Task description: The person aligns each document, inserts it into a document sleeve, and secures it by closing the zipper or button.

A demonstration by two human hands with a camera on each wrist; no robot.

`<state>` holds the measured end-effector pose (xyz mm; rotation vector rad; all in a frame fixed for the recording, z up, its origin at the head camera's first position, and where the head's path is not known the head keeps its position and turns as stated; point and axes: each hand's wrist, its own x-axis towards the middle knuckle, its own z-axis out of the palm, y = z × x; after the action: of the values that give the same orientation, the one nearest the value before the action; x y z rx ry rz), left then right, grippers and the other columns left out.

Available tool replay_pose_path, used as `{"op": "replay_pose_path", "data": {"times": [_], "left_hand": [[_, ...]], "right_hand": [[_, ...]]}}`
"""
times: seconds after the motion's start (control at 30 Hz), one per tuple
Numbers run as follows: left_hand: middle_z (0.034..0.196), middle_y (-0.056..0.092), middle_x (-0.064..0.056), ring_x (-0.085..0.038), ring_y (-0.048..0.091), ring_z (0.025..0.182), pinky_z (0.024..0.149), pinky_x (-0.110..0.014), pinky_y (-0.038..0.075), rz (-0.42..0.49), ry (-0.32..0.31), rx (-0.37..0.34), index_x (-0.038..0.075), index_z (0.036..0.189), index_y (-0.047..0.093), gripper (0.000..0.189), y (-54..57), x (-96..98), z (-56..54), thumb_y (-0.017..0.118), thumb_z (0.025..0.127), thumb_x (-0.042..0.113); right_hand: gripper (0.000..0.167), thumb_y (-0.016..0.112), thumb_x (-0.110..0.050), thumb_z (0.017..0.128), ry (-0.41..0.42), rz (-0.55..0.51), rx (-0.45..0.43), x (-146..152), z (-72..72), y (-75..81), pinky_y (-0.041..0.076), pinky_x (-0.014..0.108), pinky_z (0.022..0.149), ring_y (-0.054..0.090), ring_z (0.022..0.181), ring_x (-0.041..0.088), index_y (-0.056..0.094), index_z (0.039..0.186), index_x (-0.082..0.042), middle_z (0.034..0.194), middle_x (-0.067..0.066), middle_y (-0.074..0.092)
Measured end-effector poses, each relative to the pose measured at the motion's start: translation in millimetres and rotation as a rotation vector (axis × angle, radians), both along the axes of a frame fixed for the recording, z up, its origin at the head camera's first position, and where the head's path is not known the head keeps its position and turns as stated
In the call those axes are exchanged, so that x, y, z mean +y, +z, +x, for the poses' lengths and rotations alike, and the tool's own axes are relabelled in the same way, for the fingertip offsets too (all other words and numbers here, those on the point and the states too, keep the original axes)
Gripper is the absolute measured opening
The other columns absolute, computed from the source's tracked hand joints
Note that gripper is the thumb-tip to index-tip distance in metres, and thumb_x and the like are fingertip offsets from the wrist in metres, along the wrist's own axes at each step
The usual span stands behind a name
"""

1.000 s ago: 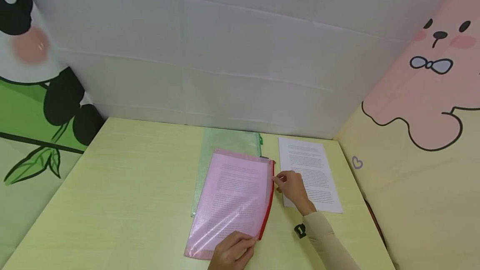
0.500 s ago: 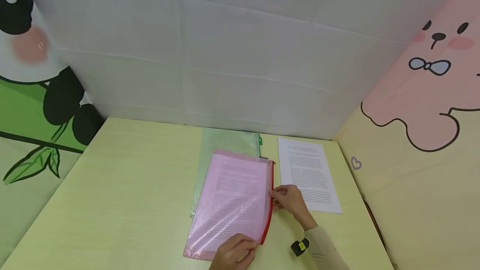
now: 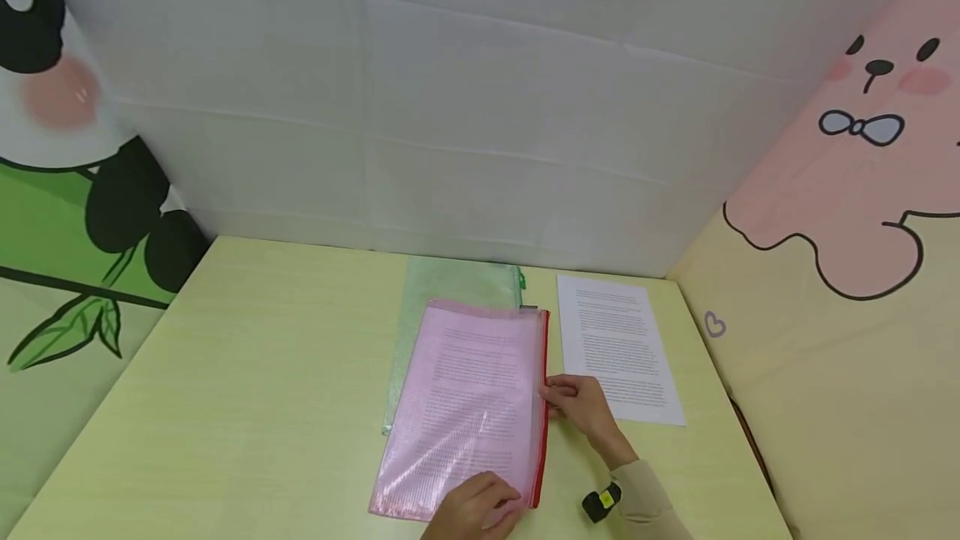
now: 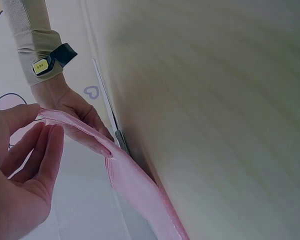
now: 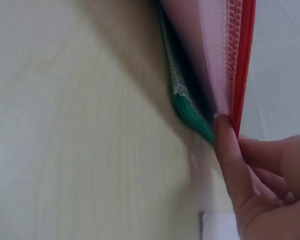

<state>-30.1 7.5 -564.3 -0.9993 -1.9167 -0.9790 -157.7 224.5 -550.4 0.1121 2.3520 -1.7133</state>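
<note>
A translucent pink zip file bag point(image 3: 457, 407) with a printed sheet inside lies in the middle, its red zipper edge point(image 3: 546, 348) along the right side. My left hand point(image 3: 476, 507) pinches its near right corner; the left wrist view shows the thumb and fingertips on the pink edge, raised above the table. My right hand point(image 3: 581, 408) pinches the zipper edge about halfway along. In the right wrist view, thumb and fingers meet on the red edge point(image 5: 245, 65), with a green zipper edge point(image 5: 190, 112) beneath the pink bag.
A translucent green zip file bag point(image 3: 457, 280) lies partly under the pink one, toward the back wall. Right of them is a printed sheet of paper point(image 3: 615, 344). A yellow wall point(image 3: 810, 373) borders the table's right side, and a white wall point(image 3: 487, 123) stands behind.
My right hand has slid down along the red zipper edge toward me. That edge now looks straighter, its far corner a little farther back. My left hand has shifted slightly nearer and right.
</note>
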Motion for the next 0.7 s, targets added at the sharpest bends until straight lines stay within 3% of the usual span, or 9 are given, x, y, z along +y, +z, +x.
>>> {"op": "replay_pose_path", "data": {"times": [0.13, 0.27, 0.4, 0.7], "left_hand": [[0.083, 0.065, 0.004, -0.004, 0.06, 0.073, 0.07, -0.006, 0.048, -0.036, 0.015, -0.084, 0.011, 0.086, 0.071, 0.016, 1.2, -4.3, 2.3, 0.084, 0.086, 0.02], [0.082, 0.064, 0.006, -0.004, 0.059, 0.073, 0.07, -0.009, 0.049, -0.032, 0.134, -0.24, 0.012, 0.085, 0.071, 0.028, 4.5, -11.3, 3.2, 0.092, 0.067, 0.009], [0.082, 0.064, 0.007, -0.006, 0.058, 0.075, 0.07, -0.012, 0.049, -0.017, 0.278, -0.335, 0.012, 0.083, 0.071, 0.022, 8.1, -21.7, -1.7, 0.086, 0.071, 0.002], [0.083, 0.067, 0.003, -0.013, 0.061, 0.075, 0.065, -0.023, 0.056, -0.056, 0.461, -0.507, 0.006, 0.086, 0.073, 0.016, 15.4, -47.4, -19.4, 0.082, 0.077, -0.003]], "right_hand": [[0.031, 0.075, -0.005, 0.093, -0.001, -0.031, 0.015, 2, 0.4, -4.3, 0.063, 0.034, 0.065, 0.073, 0.071, 0.018, 0.069, 0.117, 0.014, 0.097, 0.022, 0.075], [0.032, 0.074, -0.003, 0.094, 0.013, -0.054, 0.031, 4, 1.3, -5.6, 0.063, 0.034, 0.065, 0.074, 0.072, 0.017, 0.068, 0.118, 0.016, 0.099, 0.024, 0.075], [0.033, 0.074, -0.003, 0.094, 0.029, -0.074, 0.037, 5, 1.4, -5.9, 0.063, 0.035, 0.065, 0.073, 0.072, 0.016, 0.067, 0.119, 0.017, 0.1, 0.025, 0.074], [0.031, 0.073, -0.002, 0.094, 0.057, -0.076, 0.068, 5, -0.7, -9.4, 0.062, 0.042, 0.067, 0.075, 0.074, 0.027, 0.068, 0.117, 0.017, 0.1, 0.028, 0.074]]}}
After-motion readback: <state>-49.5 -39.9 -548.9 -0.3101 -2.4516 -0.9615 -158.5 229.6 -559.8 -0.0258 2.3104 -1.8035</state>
